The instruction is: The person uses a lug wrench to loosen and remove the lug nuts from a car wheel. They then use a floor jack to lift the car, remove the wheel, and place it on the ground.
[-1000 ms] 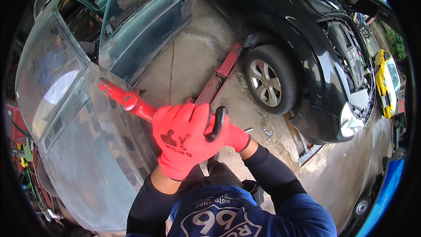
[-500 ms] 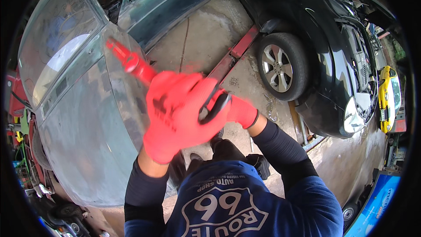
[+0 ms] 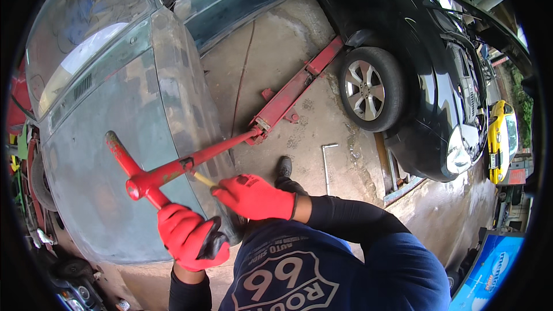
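Round the near end of the red T-bar (image 3: 125,158), the gloved fingers of the left hand (image 3: 193,237) are curled closed. Ahead and to the right of them, the right hand (image 3: 256,197) has its thumb and forefinger closed on a thin yellow rod (image 3: 204,179); how its other fingers lie cannot be told. Just ahead of the right fingertips, the rod reaches the red shaft (image 3: 216,151), which joins the T-bar to the jack (image 3: 288,99). Farther ahead and right of both hands, the jack's far end lies near the wheel (image 3: 364,89) of a black car (image 3: 423,80). Right of the right fingers, an L-shaped wrench (image 3: 326,170) lies on the floor (image 3: 271,40). Left of the left fingers, a grey-green car (image 3: 98,155) stretches outward, its door (image 3: 236,0) open well ahead. Farthest right stands a yellow car (image 3: 502,138).
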Demonstrator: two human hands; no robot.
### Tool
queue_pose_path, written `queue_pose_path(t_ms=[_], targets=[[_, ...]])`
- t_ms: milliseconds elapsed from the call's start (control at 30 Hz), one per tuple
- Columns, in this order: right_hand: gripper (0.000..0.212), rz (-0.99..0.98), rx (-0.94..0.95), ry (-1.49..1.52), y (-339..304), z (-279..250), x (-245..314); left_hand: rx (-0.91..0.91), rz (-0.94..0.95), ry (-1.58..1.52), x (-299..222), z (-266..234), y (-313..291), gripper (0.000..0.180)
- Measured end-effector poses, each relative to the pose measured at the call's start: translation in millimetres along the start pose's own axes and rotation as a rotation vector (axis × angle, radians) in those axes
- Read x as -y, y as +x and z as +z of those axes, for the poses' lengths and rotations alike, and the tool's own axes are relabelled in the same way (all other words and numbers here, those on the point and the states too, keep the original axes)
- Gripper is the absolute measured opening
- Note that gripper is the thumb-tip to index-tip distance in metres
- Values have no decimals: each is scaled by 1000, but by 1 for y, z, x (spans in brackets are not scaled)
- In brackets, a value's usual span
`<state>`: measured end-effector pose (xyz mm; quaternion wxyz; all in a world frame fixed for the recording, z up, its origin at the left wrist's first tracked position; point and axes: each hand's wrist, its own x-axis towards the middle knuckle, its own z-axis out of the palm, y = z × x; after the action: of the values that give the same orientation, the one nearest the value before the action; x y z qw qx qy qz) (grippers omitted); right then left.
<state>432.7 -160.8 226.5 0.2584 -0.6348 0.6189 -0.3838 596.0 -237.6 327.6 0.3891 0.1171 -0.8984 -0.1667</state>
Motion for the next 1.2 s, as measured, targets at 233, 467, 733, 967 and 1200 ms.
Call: queue_pose_path(t_ms=[233, 467, 733, 967, 1200], targets=[[30, -166, -140, -121, 16, -143, -78, -101, 130, 41, -11, 114, 164, 30], [33, -68, -250, 216, -14, -241, -145, -232, 272, -65, -40, 242, 256, 22], [32, 24, -350, 91, -21, -228, -149, 31, 255, -56, -50, 231, 256, 19], [28, 46, -248, 143, -34, -214, -130, 107, 268, -74, -56, 200, 232, 27], [31, 105, -21, -27, -9, -124, -60, 46, 178, -46, -22, 98, 129, 33]])
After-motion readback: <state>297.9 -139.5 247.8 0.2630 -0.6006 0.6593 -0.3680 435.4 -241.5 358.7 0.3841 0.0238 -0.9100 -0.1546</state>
